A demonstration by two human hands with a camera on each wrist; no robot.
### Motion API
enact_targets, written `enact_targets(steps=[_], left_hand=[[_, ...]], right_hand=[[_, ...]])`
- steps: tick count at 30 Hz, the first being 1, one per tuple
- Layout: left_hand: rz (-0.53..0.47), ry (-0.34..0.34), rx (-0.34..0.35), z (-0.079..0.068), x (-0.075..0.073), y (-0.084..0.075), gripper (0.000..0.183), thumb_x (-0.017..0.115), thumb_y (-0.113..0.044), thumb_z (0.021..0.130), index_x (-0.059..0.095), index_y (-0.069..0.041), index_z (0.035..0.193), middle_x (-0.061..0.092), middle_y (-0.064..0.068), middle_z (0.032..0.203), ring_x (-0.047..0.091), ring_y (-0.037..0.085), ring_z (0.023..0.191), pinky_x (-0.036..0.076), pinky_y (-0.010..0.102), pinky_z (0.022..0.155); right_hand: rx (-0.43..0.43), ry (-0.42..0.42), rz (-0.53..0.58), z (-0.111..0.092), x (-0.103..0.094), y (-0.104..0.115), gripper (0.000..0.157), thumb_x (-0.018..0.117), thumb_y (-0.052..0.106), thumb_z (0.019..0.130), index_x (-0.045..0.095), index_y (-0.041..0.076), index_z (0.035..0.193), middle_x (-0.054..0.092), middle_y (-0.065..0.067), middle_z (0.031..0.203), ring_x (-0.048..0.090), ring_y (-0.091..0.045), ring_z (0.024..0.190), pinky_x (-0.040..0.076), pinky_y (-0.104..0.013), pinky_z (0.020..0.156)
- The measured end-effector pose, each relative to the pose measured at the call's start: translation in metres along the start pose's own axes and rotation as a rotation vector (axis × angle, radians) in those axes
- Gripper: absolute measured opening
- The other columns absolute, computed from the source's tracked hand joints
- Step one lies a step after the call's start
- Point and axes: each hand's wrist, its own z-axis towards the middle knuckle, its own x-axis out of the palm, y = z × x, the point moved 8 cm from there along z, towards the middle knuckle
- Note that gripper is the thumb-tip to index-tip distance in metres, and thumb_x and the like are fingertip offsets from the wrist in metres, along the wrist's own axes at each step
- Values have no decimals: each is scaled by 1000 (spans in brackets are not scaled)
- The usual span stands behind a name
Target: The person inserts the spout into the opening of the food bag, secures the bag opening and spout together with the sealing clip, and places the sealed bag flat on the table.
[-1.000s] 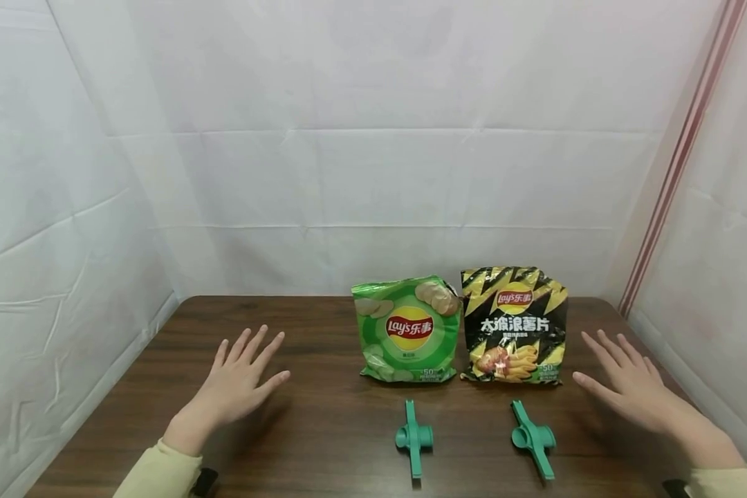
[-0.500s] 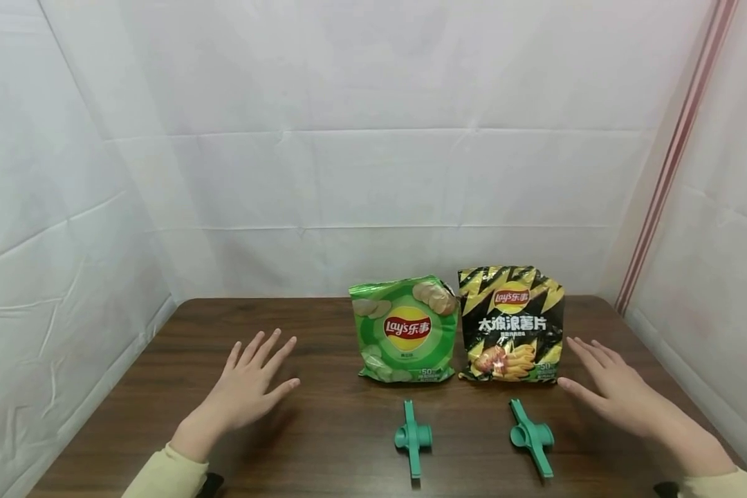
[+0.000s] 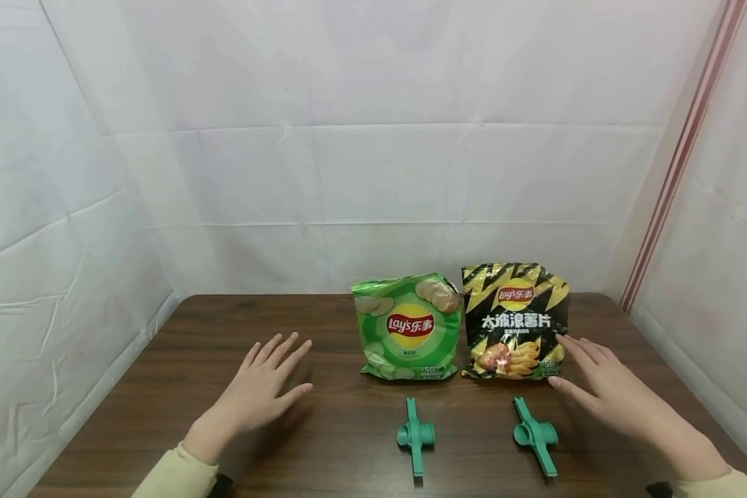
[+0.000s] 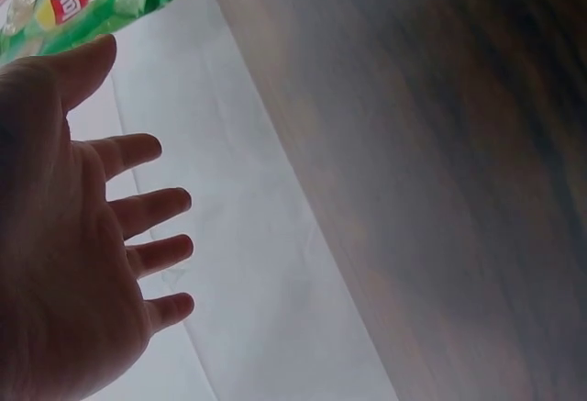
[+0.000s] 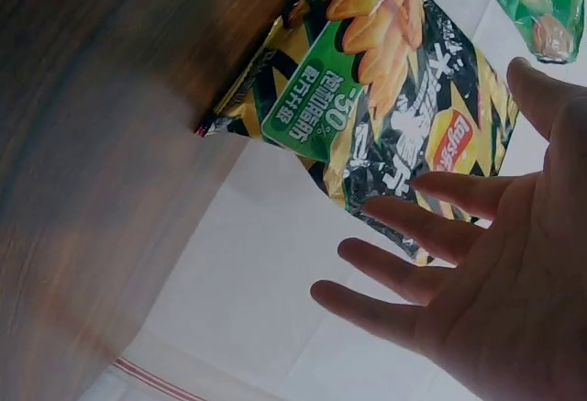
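Observation:
My right hand (image 3: 606, 387) hovers at the right edge of a black and yellow chip bag (image 3: 515, 321), fingers spread, and its fingertips overlap the bag's lower right side in the head view. That same black bag (image 5: 367, 107) fills the middle of the right wrist view. To its left a green chip bag (image 3: 407, 328) stands upright. My left hand (image 3: 255, 387) is over the left part of the table, fingers straight and spread, holding nothing. In front of the bags lie two green bag clips, the left clip (image 3: 416, 436) and the right clip (image 3: 537, 436).
The dark brown wooden table (image 3: 324, 456) carries the bags and clips. White cloth (image 3: 373, 173) hangs behind it and on both sides. A red stripe (image 3: 678, 166) runs down the cloth at the right.
My right hand has moved left, up to the black bag's side. The left hand has drifted to the right. Bags and clips have stayed in place.

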Motion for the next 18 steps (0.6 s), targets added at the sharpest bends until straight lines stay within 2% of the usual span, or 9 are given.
enact_targets(steps=[11,18], left_hand=[[-4,-15,66,1,1,-12,65,54,-49,93,36,-19,147,37,11,150,33,36,138,26,58,109],[-23,-16,95,2,2,-18,64,54,-49,93,37,-19,147,37,10,150,34,35,137,27,57,108]], right_hand=[[-65,-5,34,-1,5,21,69,53,48,94,35,8,146,38,-23,144,35,-46,129,35,-65,94],[-83,6,44,1,7,32,67,53,48,94,34,11,147,39,-20,144,35,-43,130,36,-64,94]])
